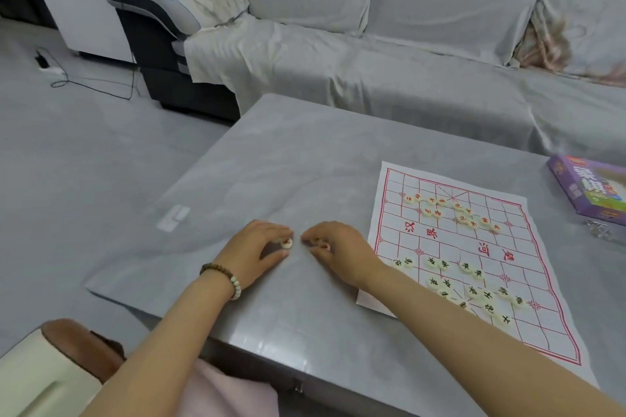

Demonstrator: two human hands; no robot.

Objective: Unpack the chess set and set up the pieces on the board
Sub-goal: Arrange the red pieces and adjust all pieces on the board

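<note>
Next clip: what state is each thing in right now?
Left-hand grip: pinches a red-marked piece.
Right-hand grip: pinches a second piece.
Board: unfolded, lying flat.
Red pieces: scattered, far half.
Black pieces: scattered, near half.
Box: lying flat, lid unclear.

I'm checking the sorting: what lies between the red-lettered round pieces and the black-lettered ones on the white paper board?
Head view: only the white paper board's printed middle band, no pieces, separates the red-lettered round pieces from the black-lettered ones.

Purple box (589, 189), at 3 o'clock, cropped by the edge; right hand (338, 247) conceals most of one piece (324, 246).
</note>
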